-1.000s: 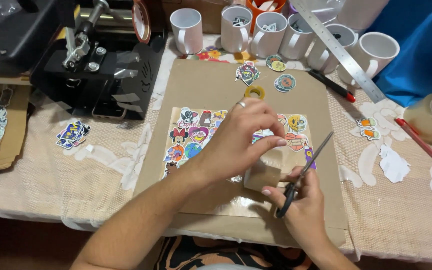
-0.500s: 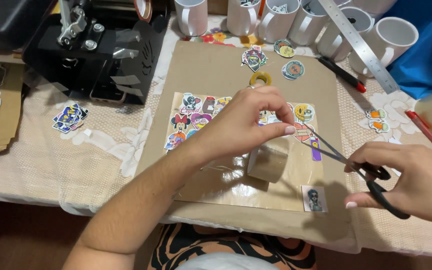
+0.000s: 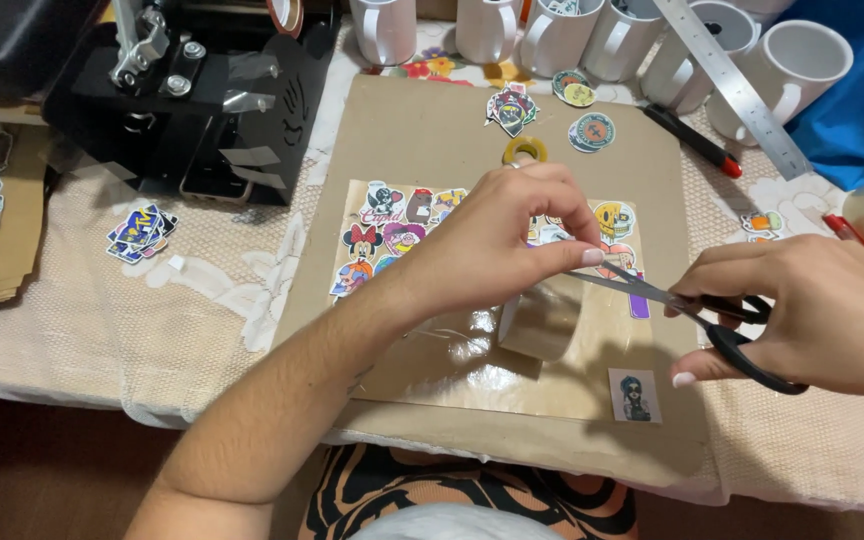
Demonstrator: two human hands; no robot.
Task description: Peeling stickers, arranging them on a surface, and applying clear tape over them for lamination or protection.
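Black press sits upper left. Mid-frame, the left hand pinches the sticker sheet, now raised off the cardboard. At right, the right hand has swung in, gripping scissors, blades at the film.

**A crowded craft worktop under even indoor light**

The worktop is covered with a pale, cream lace-patterned cloth that hangs over its near edge. A large sheet of brown cardboard lies across the middle as a work mat. At the far left stands a black metal press machine with silver bolts. A row of white mugs lines the far edge, and a steel ruler lies slantwise over them. Blue fabric fills the far right corner. Below the near edge the floor shows dark reddish brown. Light is soft, with faint shadows.
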